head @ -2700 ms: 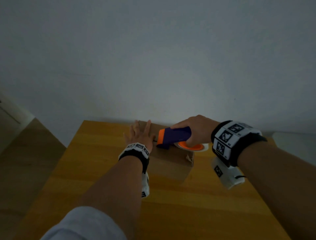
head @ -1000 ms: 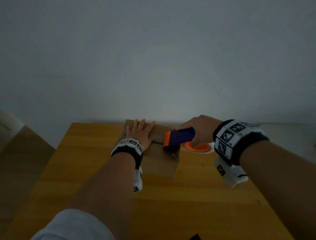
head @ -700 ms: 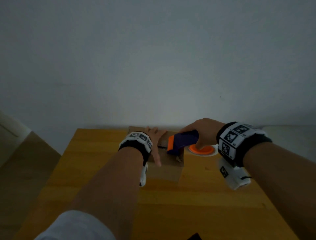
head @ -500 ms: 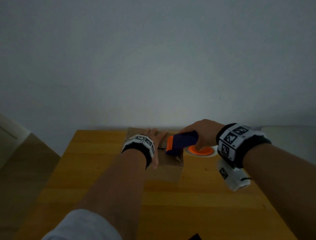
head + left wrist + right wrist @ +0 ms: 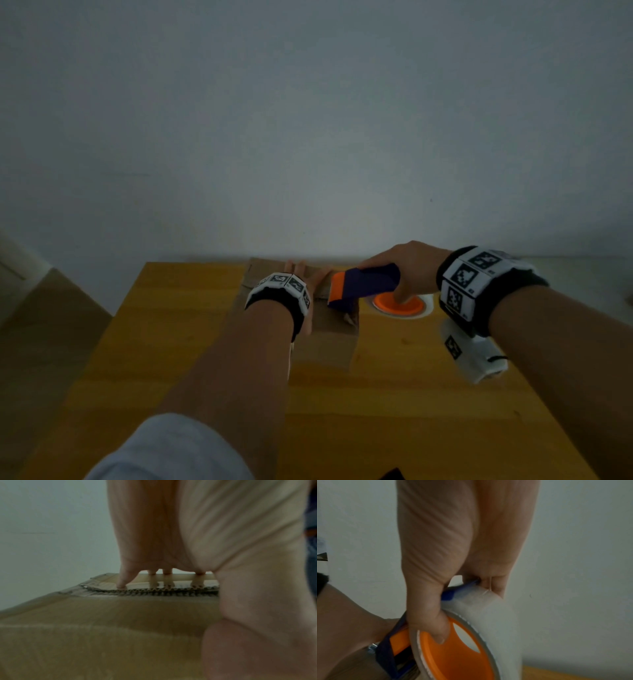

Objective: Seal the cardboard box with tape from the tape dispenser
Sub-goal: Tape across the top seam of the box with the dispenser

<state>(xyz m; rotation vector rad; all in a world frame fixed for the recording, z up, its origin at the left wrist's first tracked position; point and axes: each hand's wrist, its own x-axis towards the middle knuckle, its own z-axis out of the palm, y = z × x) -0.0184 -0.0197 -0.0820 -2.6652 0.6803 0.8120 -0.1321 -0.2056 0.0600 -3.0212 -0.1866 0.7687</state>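
Note:
A brown cardboard box point(image 5: 329, 346) stands at the far middle of the wooden table point(image 5: 394, 411). My left hand point(image 5: 305, 274) lies flat on its top with straight fingers; in the left wrist view the fingertips point(image 5: 121, 585) press on the far flap of the box point(image 5: 102, 628). My right hand point(image 5: 407, 270) grips a purple and orange tape dispenser point(image 5: 363, 284) whose front end touches the box's right top edge. The right wrist view shows my right hand point(image 5: 462, 574) curled round the dispenser point(image 5: 453, 655), the thumb inside its orange hub and the clear tape roll point(image 5: 501, 622).
A plain grey wall point(image 5: 308, 137) rises directly behind the table. A darker floor point(image 5: 41, 342) lies to the left of the table's left edge. A small dark object point(image 5: 394, 474) shows at the table's near edge.
The box has shifted left on the table. My left hand has turned and slid on its top, fingers now pointing to the far right. The dispenser stays at the box's right edge.

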